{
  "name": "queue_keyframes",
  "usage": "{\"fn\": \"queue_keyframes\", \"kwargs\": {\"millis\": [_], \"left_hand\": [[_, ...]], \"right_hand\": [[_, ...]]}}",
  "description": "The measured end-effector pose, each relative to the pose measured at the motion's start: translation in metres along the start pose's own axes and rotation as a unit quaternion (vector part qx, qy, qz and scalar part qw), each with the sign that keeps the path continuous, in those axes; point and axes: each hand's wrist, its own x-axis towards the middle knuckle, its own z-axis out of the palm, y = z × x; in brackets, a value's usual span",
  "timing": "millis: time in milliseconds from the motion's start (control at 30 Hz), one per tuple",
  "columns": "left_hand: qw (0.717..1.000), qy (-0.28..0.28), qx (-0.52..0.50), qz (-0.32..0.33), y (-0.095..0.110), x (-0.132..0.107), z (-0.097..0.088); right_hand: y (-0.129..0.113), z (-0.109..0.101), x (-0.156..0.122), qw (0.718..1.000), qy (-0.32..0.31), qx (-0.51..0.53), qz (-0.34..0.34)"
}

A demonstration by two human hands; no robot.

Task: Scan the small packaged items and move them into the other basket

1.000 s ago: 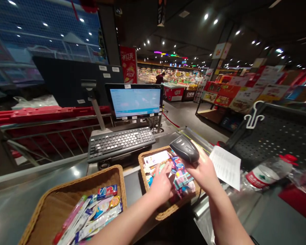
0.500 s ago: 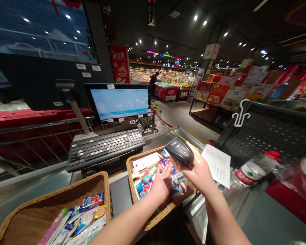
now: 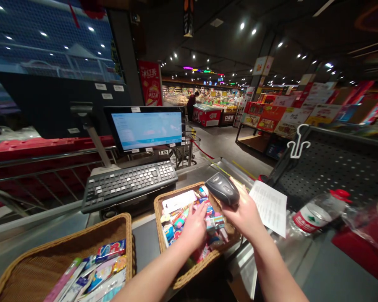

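My right hand (image 3: 244,209) grips a black handheld barcode scanner (image 3: 222,188) above the right side of a woven basket (image 3: 159,222). Its head points left, over the basket's far rim. Inside that basket, my left hand (image 3: 193,226) rests on small colourful packets (image 3: 178,222), its fingers stretched and somewhat apart. Nothing shows clearly in its grasp, and its fingertips partly cover the packets. A white flat pack (image 3: 179,202) lies along the basket's far left side. To the left, a second woven basket (image 3: 129,235) holds several long, thin packages and a blue-and-red packet (image 3: 111,249).
A keyboard (image 3: 129,182) and a lit monitor (image 3: 147,129) stand behind the baskets. To the right are a printed paper sheet (image 3: 269,206), a red-capped plastic bottle (image 3: 315,214) and a red box (image 3: 362,247). A person (image 3: 191,105) stands by a distant freezer.
My left hand has shifted slightly left and down within the basket, uncovering more packets near the scanner. The scanner stays in my right hand, almost unmoved. The view has tilted slightly.
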Motion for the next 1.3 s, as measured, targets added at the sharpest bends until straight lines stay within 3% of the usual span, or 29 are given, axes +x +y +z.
{"fn": "queue_keyframes", "kwargs": {"millis": [167,333,533,767,1033,1300], "left_hand": [[0.996,0.015,0.087,0.009,-0.012,-0.015,-0.043],[0.985,0.083,0.154,-0.002,-0.032,-0.031,-0.092],[0.963,0.172,0.205,-0.017,-0.049,-0.048,-0.134],[0.929,0.283,0.239,-0.003,-0.064,-0.067,-0.17],[0.912,0.314,0.262,-0.033,-0.074,-0.089,-0.204],[0.908,0.312,0.275,-0.051,-0.085,-0.113,-0.222]], "right_hand": [[0.008,0.0,-0.008,1.0,-0.011,0.009,0.02],[0.007,0.004,-0.012,1.0,-0.016,0.004,0.004],[-0.004,0.014,-0.01,0.999,-0.022,0.009,-0.029],[-0.028,0.031,-0.009,0.996,-0.027,0.017,-0.081],[-0.069,0.05,-0.009,0.991,-0.067,0.02,-0.115],[-0.11,0.057,-0.01,0.986,-0.1,0.029,-0.127]]}}
